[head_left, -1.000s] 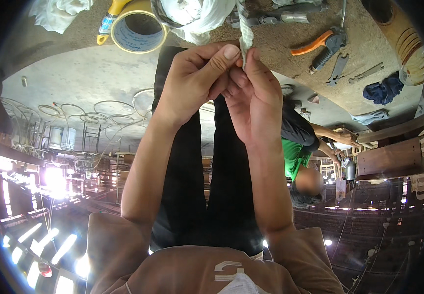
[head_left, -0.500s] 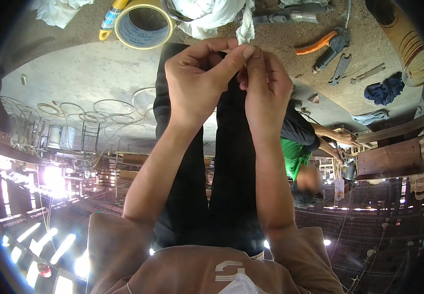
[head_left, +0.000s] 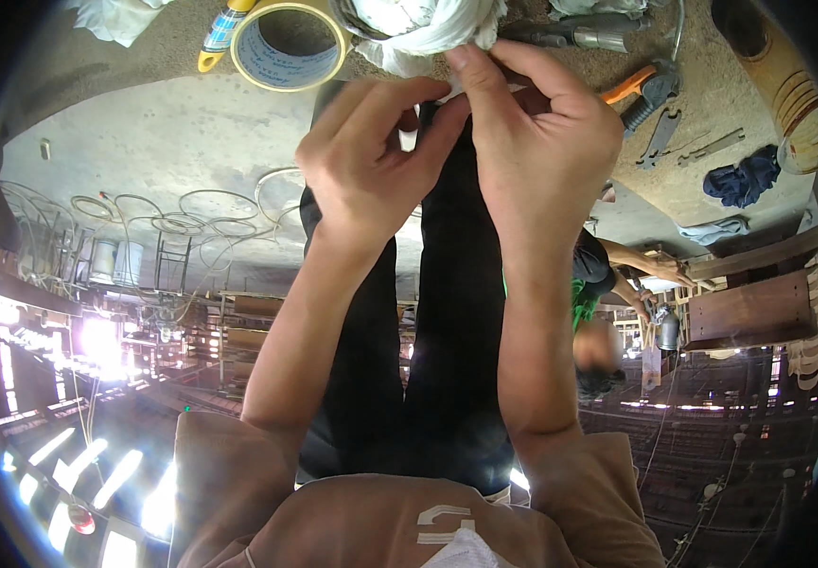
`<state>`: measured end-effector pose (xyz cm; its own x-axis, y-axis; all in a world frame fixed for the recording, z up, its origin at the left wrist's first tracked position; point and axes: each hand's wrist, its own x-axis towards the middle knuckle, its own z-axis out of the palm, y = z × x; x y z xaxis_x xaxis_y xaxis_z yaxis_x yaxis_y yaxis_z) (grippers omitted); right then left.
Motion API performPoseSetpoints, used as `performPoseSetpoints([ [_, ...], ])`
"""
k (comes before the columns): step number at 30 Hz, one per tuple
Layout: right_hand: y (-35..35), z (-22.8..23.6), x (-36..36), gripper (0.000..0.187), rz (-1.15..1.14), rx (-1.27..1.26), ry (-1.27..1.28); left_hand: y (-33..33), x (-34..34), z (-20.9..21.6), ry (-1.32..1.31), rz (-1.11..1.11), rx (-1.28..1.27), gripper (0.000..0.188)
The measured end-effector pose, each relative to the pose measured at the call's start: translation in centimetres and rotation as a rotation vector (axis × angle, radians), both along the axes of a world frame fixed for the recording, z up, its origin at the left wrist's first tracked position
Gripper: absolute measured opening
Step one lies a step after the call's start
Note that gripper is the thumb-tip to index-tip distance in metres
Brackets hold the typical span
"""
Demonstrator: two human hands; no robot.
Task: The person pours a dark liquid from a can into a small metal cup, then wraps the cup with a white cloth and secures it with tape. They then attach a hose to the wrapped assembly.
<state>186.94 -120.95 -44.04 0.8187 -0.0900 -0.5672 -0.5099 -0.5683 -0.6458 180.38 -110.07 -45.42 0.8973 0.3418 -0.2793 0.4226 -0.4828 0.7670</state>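
My two hands are raised close together at the near side of a bundle of white cloth (head_left: 418, 28). My left hand (head_left: 361, 151) is closed in a pinch, thumb against forefinger, on a small bit of the white cloth at its fingertips. Beside it, my right hand (head_left: 541, 142) pinches at the bundle's lower edge, with its thumb pointing up and its forefinger bent over. The cloth between the right fingers is mostly hidden by that hand. Left of the bundle lies a wide roll of yellowish tape (head_left: 290, 47).
A yellow-handled tool (head_left: 224, 33) lies beside the tape. To the right are an orange-handled tool (head_left: 650, 87), a wrench (head_left: 659, 137), a dark blue cloth (head_left: 742, 178) and a rusty cylinder (head_left: 778, 85). A co-worker (head_left: 603, 284) works at the right. Coiled hoses (head_left: 186, 222) lie on the left floor.
My right hand has shifted up and right, its thumb now on the cloth's edge. My left hand has moved slightly left, apart from it. The twisted cloth end no longer shows between them.
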Motion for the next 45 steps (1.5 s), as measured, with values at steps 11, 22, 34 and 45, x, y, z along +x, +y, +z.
performPoseSetpoints([
  [11,0.4,-0.4,-0.4,0.008,0.164,-0.130,-0.241,0.2,0.3,-0.8,0.129,0.126,-0.028,0.030],
  [22,0.4,-0.8,-0.9,0.008,0.041,0.021,-0.226,0.2,1.3,-0.5,0.312,0.154,-0.055,0.025],
  [34,0.0,-1.0,-0.7,0.005,0.126,0.018,-0.243,0.5,2.2,1.7,0.551,0.492,-0.692,0.024],
  [45,-0.5,-2.1,-1.2,0.008,0.066,0.108,-0.261,1.2,1.6,3.0,0.531,1.085,-1.307,0.023],
])
